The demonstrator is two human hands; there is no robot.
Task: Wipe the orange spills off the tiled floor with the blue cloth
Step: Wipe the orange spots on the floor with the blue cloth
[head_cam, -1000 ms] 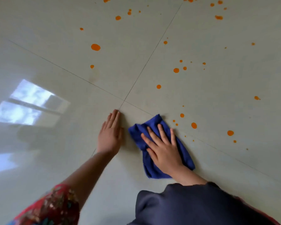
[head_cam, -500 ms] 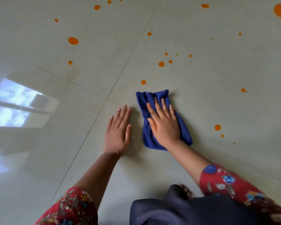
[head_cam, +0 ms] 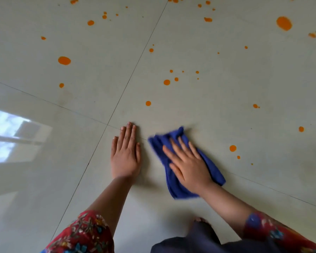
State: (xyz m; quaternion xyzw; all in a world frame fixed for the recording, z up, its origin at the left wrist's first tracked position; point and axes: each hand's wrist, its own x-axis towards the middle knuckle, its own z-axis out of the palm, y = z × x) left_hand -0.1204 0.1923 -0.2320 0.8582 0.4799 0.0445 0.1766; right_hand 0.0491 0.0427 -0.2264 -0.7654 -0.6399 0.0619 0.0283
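Dozens of orange spills [head_cam: 64, 60] are dotting the upper frame as the right hand [head_cam: 188, 166], fingers flat, is pressing the bunched blue cloth [head_cam: 212, 167] at lower centre; smearing looks likely. Nothing is blocking it; the left hand [head_cam: 125, 154] is resting flat on the tiled floor [head_cam: 217, 110].

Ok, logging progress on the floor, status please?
Left hand flat on tile, open. Right hand flat, pressing cloth. Spills still scattered ahead and right. Nothing in the way.
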